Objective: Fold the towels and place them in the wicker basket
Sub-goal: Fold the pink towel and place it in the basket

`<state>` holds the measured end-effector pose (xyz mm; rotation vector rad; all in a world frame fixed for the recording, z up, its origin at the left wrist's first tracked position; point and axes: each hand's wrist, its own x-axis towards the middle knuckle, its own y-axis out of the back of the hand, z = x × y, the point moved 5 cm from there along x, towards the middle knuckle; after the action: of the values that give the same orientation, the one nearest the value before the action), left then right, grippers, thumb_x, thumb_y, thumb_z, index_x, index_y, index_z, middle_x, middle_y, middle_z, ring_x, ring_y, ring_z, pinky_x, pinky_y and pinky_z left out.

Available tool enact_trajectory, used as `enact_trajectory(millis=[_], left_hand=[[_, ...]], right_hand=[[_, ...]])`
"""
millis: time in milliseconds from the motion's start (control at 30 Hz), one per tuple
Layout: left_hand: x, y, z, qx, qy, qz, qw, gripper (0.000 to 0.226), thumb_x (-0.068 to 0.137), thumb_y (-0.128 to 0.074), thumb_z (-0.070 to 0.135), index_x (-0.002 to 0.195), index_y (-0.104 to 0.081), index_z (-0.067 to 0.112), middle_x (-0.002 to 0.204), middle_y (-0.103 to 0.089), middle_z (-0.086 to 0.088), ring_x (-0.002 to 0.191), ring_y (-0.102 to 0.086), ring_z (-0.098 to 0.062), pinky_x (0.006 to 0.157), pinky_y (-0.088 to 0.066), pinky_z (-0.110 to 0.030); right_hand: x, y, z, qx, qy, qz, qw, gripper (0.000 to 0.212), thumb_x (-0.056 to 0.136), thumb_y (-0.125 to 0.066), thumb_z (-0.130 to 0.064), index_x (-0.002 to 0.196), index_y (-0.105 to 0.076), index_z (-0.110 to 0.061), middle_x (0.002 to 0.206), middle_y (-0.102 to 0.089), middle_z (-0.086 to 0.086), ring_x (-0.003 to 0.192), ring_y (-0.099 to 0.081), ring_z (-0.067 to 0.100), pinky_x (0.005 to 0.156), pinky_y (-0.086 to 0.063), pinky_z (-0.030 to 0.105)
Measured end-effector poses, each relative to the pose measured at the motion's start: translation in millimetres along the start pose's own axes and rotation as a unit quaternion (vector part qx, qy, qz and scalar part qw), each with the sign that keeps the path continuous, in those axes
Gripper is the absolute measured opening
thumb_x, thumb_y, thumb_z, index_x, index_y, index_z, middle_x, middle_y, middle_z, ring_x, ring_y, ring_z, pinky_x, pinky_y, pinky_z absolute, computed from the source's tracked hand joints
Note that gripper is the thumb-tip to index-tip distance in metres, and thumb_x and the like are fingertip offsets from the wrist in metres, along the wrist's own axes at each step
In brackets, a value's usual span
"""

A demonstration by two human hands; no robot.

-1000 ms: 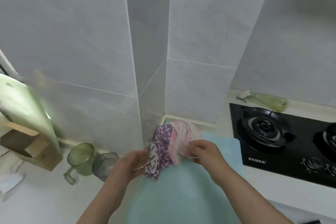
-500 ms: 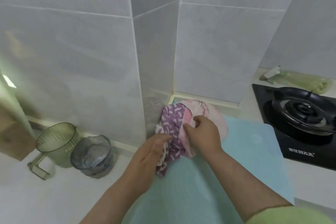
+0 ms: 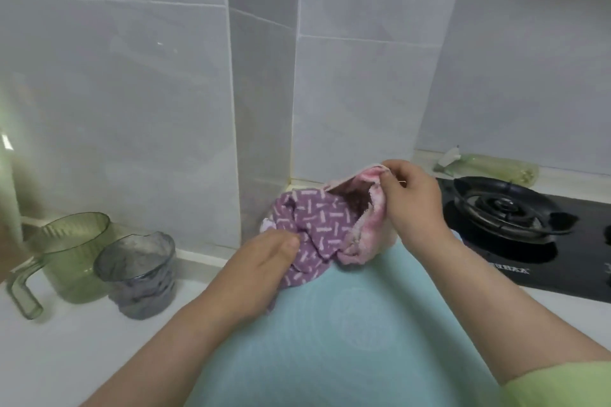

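Note:
A crumpled purple towel [image 3: 317, 225] with a pale dash pattern lies bunched against the tiled corner, at the far end of a light blue mat [image 3: 330, 340]. A pink towel [image 3: 367, 235] is tangled with it on the right. My left hand [image 3: 261, 264] grips the purple towel at its near left side. My right hand [image 3: 410, 205] pinches the upper edge of the pink towel and holds it lifted. No wicker basket is in view.
A green transparent jug [image 3: 71, 251] and a grey transparent cup [image 3: 139, 274] stand on the white counter at the left. A black gas hob [image 3: 515, 225] lies at the right, with a green spray bottle [image 3: 489, 168] lying behind it. Tiled walls close the back.
The camera has moved closer and tilted down. My right hand has shifted up and to the right, lifting the pink towel's edge. My left hand has closed on the purple towel.

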<state>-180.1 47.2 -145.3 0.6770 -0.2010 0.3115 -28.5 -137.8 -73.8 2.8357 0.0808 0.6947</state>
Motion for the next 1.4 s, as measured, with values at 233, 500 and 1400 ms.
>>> enact_trajectory(millis=[233,500,1400], left_hand=[[-3,-17,-2,0.165,-0.056,-0.011,0.985,0.036,0.092,-0.029,0.060,0.076,-0.050,0.036,0.084,-0.057,0.014,0.084,-0.053,-0.006,0.072,-0.041,-0.033],[-11,-48,60,0.329,-0.149,0.023,0.932,0.029,0.090,-0.046,0.036,0.115,-0.052,0.022,0.125,-0.050,0.003,0.114,-0.052,-0.021,0.087,-0.045,-0.034],[89,-29,-6,0.053,0.026,0.152,0.987,0.016,0.081,-0.060,0.010,0.068,-0.068,0.012,0.060,-0.062,-0.003,0.065,-0.055,-0.020,0.055,-0.039,-0.026]], right_hand=[[-31,79,-47,0.057,0.045,0.036,0.997,0.019,0.094,-0.060,-0.014,0.085,-0.073,-0.026,0.082,-0.072,-0.005,0.069,-0.065,0.007,0.063,-0.051,0.020],[-52,151,-93,0.087,0.036,0.080,0.992,0.021,0.094,-0.062,-0.016,0.080,-0.073,-0.028,0.087,-0.075,-0.005,0.089,-0.071,0.016,0.092,-0.057,0.043],[-79,52,88,-0.322,-0.088,-0.290,0.897,0.054,0.084,-0.069,-0.031,0.134,-0.054,-0.018,0.131,-0.058,-0.002,0.111,-0.055,0.012,0.090,-0.040,0.018]])
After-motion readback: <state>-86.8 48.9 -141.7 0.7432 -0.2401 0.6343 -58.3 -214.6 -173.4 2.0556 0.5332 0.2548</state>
